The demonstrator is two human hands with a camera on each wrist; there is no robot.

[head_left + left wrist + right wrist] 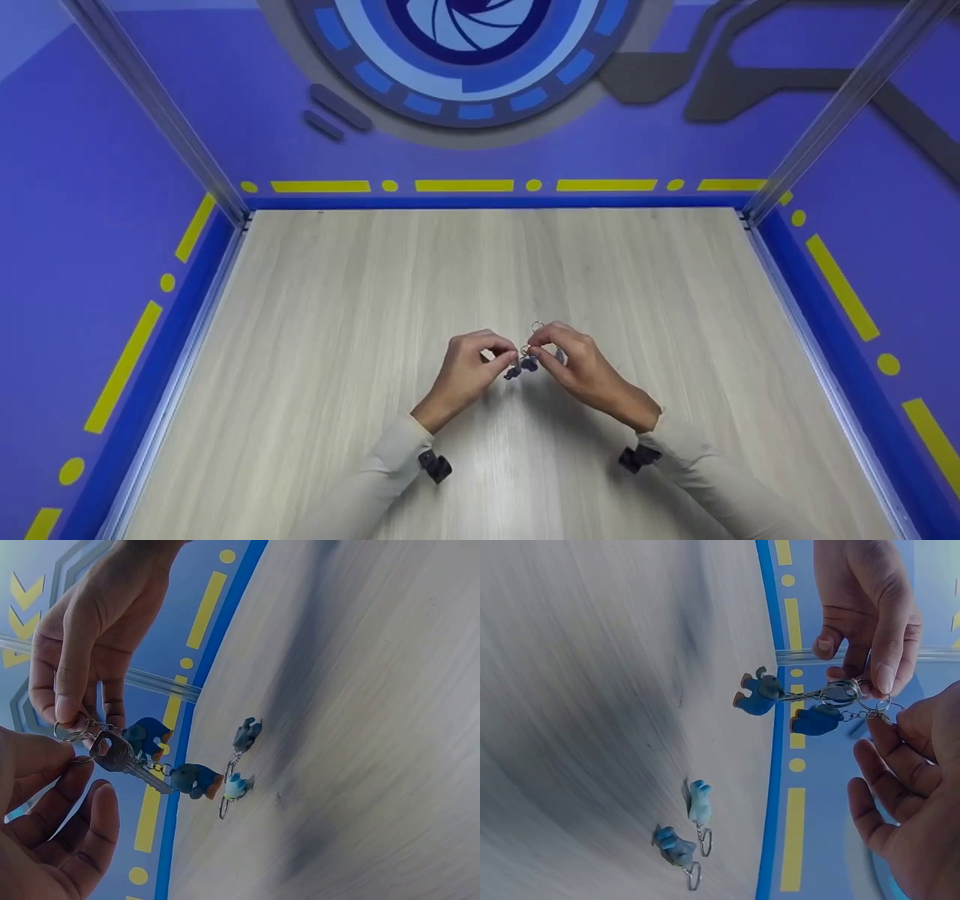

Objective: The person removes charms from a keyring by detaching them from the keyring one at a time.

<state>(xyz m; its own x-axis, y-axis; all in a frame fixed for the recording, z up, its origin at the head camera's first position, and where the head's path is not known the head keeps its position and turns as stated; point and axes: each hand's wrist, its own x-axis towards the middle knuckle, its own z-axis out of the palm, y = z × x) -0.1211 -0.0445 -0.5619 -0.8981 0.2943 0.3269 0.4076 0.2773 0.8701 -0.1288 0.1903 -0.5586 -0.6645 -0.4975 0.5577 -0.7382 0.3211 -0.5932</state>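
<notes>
My left hand [463, 369] and right hand [589, 369] meet fingertip to fingertip above the table, each pinching thin metal rings between thumb and fingers. Closest to my left fingers hangs a metal key [114, 753]. Two blue elephant keychains [196, 780] dangle with it on short chains; the second elephant [816, 720] hangs from a chain leading to my right fingertips. In the right wrist view the split rings [841, 692] overlap between both hands. I cannot tell which ring threads through which.
On the wood-grain table [337, 300] below lie a grey animal keychain [246, 735] and a light-blue one [700, 801], each with its own ring. Blue-purple panels [480, 165] with yellow marks and metal posts [157, 105] wall the table in.
</notes>
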